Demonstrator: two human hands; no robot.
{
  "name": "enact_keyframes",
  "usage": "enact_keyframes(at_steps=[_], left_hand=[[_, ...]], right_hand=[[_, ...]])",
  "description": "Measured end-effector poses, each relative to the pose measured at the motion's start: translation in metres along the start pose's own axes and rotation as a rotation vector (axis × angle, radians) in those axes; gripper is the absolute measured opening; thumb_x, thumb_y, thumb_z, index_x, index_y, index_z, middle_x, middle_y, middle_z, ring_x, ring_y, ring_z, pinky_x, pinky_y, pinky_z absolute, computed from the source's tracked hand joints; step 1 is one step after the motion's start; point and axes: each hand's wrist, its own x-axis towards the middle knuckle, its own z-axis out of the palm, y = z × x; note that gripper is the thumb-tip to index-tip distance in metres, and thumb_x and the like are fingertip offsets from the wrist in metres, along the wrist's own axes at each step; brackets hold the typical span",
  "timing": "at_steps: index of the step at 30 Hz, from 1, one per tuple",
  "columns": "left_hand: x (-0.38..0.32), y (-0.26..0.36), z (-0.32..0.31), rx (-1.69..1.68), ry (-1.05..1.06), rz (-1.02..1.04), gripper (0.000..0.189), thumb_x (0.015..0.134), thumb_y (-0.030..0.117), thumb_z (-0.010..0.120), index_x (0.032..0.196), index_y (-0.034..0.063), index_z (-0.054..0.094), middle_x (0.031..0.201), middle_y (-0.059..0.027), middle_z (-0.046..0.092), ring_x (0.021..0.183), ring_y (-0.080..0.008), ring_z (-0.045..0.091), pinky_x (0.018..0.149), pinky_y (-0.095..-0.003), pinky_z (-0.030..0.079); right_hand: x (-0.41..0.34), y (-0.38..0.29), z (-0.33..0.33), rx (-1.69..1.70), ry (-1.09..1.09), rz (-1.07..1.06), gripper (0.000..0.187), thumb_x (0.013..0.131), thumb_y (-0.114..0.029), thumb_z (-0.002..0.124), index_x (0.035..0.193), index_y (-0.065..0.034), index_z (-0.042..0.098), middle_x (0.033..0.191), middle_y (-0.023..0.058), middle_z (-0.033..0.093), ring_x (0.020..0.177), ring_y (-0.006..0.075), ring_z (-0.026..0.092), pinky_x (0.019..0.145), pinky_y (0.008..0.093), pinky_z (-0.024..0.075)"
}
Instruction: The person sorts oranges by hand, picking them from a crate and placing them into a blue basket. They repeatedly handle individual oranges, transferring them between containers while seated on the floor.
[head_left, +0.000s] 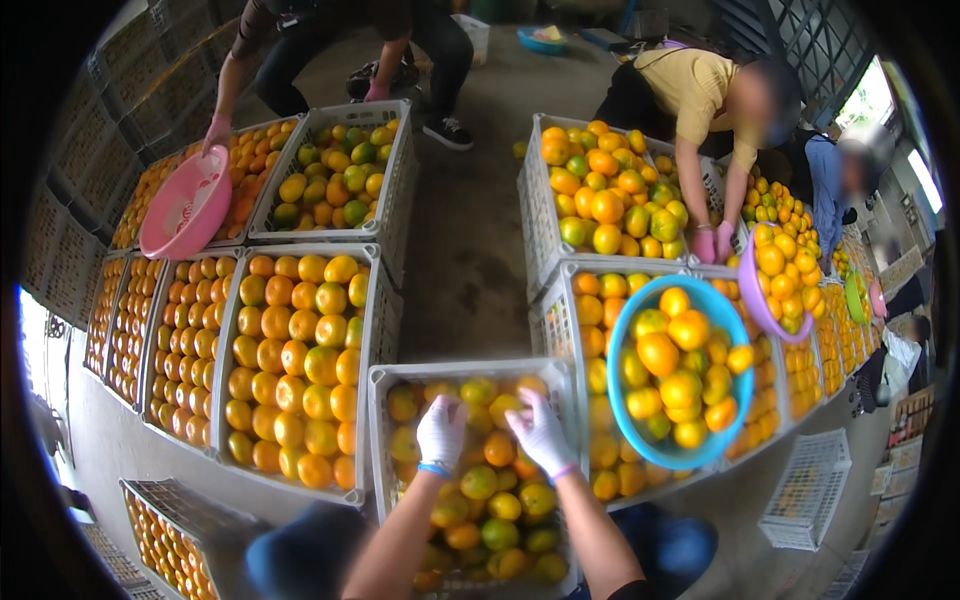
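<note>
A grey plastic crate (471, 369) of loose orange and green citrus fruit (499, 450) stands before me between my knees. Over its left part is my left hand (442, 431), in a whitish glove with a blue band at the wrist; its fingers are bent, and whether they grip a fruit cannot be told. My right hand (538, 431), gloved alike, is over the right part with thumb and fingers apart, near a yellowish fruit at the crate's far end. A blue plastic basin (616, 375) heaped with citrus rests on the crates to the right.
Crates with citrus in neat rows (292, 382) stand to the left. A pink basin (187, 202) is held by a person at the back left. Another person in a yellow top (694, 82) reaches into crates at the back right, near a purple basin (757, 300). An openwork crate (806, 487) stands lower right.
</note>
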Motion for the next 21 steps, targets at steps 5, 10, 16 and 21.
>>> enact_keyframes(at_steps=[5, 10, 16, 21], left_hand=[[-0.002, 0.006, 0.009, 0.538, 0.036, 0.332, 0.043, 0.077, 0.025, 0.073, 0.114, 0.0069, 0.06, 0.123, -0.0152, 0.06, 0.115, -0.0328, 0.054, 0.093, -0.0465, 0.044], [-0.031, -0.011, 0.008, 0.531, -0.164, 0.309, 0.06, 0.07, 0.04, 0.075, 0.117, 0.0065, 0.059, 0.119, -0.0136, 0.06, 0.116, -0.0328, 0.053, 0.108, -0.0532, 0.031], [-0.031, -0.016, -0.004, 0.621, -0.222, 0.431, 0.07, 0.069, 0.03, 0.075, 0.131, 0.0091, 0.049, 0.121, -0.0123, 0.057, 0.113, -0.031, 0.055, 0.098, -0.0474, 0.041], [0.013, 0.012, 0.037, 0.931, -0.513, 0.207, 0.073, 0.078, 0.025, 0.072, 0.144, 0.0205, 0.04, 0.115, -0.0111, 0.058, 0.102, -0.0265, 0.062, 0.082, -0.0409, 0.048]], right_hand=[[0.04, 0.0, 0.039, -0.542, 0.044, 0.019, 0.061, 0.078, -0.042, 0.076, 0.12, -0.0021, 0.058, 0.111, 0.0202, 0.066, 0.105, 0.0358, 0.063, 0.096, 0.049, 0.0449], [0.063, -0.026, 0.061, -0.789, -0.083, 0.274, 0.077, 0.067, -0.064, 0.074, 0.114, -0.0035, 0.064, 0.109, 0.0183, 0.07, 0.103, 0.0318, 0.066, 0.1, 0.0467, 0.0384], [0.042, -0.027, 0.003, -0.183, -0.187, 0.357, 0.068, 0.079, -0.051, 0.067, 0.123, -0.0001, 0.061, 0.11, 0.02, 0.069, 0.102, 0.0271, 0.066, 0.088, 0.0347, 0.0495], [0.004, -0.012, -0.044, 0.336, -0.29, 0.433, 0.045, 0.088, -0.031, 0.064, 0.123, -0.003, 0.062, 0.111, 0.0071, 0.066, 0.099, 0.0147, 0.064, 0.084, 0.0289, 0.0511]])
